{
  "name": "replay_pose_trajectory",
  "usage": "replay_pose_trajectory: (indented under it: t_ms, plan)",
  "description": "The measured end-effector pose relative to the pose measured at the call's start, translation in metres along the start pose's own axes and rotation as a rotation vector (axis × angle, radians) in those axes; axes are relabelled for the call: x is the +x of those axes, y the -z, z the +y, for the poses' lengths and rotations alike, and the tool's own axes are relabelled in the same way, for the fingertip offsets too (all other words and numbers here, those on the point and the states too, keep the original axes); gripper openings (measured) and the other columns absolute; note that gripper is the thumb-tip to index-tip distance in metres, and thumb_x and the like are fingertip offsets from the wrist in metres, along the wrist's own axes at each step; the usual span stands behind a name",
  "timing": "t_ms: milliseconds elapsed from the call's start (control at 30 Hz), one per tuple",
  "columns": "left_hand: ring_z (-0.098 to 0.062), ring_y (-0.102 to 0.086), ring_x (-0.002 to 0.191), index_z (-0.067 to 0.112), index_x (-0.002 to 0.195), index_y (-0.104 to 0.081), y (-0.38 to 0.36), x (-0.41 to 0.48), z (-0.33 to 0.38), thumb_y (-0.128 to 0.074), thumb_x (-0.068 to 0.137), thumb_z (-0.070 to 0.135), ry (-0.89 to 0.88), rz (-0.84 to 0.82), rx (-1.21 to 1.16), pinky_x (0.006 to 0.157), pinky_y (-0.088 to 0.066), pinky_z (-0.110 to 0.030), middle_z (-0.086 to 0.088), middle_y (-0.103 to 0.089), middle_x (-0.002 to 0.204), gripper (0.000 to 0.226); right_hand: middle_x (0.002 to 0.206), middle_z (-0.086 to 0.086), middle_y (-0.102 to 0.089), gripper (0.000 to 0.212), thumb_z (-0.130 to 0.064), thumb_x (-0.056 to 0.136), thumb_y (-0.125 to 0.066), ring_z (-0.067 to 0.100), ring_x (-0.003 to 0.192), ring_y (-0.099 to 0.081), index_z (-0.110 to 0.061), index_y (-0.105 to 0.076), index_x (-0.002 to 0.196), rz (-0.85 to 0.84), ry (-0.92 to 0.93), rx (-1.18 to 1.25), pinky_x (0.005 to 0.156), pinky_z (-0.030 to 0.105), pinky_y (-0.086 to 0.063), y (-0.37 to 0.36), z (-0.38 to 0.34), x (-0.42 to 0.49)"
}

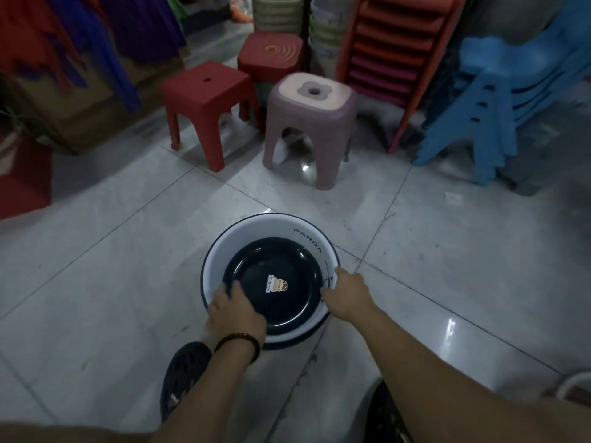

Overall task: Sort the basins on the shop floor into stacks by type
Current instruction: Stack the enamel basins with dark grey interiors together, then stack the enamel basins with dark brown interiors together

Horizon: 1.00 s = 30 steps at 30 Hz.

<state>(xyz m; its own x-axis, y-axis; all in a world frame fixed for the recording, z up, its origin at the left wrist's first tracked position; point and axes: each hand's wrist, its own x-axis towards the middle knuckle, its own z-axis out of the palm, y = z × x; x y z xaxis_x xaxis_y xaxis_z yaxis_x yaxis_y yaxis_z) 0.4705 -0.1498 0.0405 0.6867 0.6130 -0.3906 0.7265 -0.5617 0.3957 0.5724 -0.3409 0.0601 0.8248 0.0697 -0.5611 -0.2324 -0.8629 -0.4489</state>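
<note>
A white basin (256,228) with a dark rim and the word PANDA on its inner wall sits on the tiled floor. Nested inside it lies a smaller dark navy basin (287,263) with a sticker on its bottom. My left hand (235,310) grips the navy basin's left rim, fingers curled over the edge. On the right side, my right hand (347,294) grips the rim where the two basins meet; which rim it holds is unclear. Another dark basin edge shows under the white one at the near side.
Two red stools (204,100) and a mauve stool (311,123) stand beyond the basins. Stacked red-orange stools (393,52) and blue chairs (499,100) line the right. Coloured goods hang at the left. My dark shoes (184,375) stand close to the basins.
</note>
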Motion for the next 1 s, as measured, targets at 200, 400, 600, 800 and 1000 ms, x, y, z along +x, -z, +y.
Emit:
replay_pose_trajectory:
  t_ms: [200,400,600,800,1000]
  plan:
    - [-0.022,-0.068,0.112,0.027,0.124,-0.072,0.043,-0.095,0.101,-0.053,0.097,0.018,-0.560,-0.323,0.024,0.101,-0.051,-0.030,-0.001,-0.074,0.120,0.035,0.126,0.008,-0.072,0.042,-0.042,0.103,-0.060,0.026,0.117,-0.066,-0.009,-0.073,0.127,-0.044,0.259,-0.107,0.095,0.034,-0.051,0.128,-0.031,-0.086]
    - [0.003,-0.066,0.085,0.030,0.110,-0.074,0.057,-0.245,0.190,-0.064,0.098,0.024,-1.023,-0.338,-0.141,0.085,-0.050,-0.014,0.016,-0.075,0.105,0.017,0.097,-0.005,-0.080,0.034,-0.047,0.096,-0.065,0.012,0.090,-0.077,-0.028,-0.071,0.123,0.359,0.231,0.384,0.082,0.034,-0.061,0.227,0.111,-0.214]
    - [-0.017,-0.066,0.096,0.035,0.113,-0.067,0.022,-0.407,0.246,-0.056,0.098,0.047,-1.401,-0.510,0.209,0.091,-0.055,-0.036,0.010,-0.073,0.111,0.022,0.072,0.001,-0.074,0.009,-0.006,0.093,-0.072,0.012,0.064,-0.068,-0.015,-0.074,0.091,0.771,-0.183,0.897,0.058,0.025,-0.054,0.184,0.336,-0.353]
    - [-0.030,-0.065,0.113,0.025,0.119,-0.067,-0.085,-0.523,0.210,-0.054,0.098,0.050,-1.487,-0.814,0.665,0.098,-0.054,-0.041,-0.005,-0.069,0.125,0.035,0.071,0.018,-0.068,0.014,-0.028,0.076,-0.068,0.020,0.063,-0.059,-0.018,-0.076,0.070,0.763,-0.691,1.144,0.059,0.029,-0.045,0.014,0.465,-0.465]
    - [-0.026,-0.057,0.129,0.018,0.130,-0.069,-0.128,-0.552,0.150,-0.049,0.104,0.030,-1.558,-0.994,1.013,0.106,-0.042,-0.031,-0.005,-0.064,0.139,0.034,0.111,0.018,-0.061,0.035,-0.028,0.094,-0.072,0.035,0.093,-0.065,-0.007,-0.059,0.118,0.447,-1.172,1.695,0.069,0.038,-0.059,-0.149,0.500,-0.500]
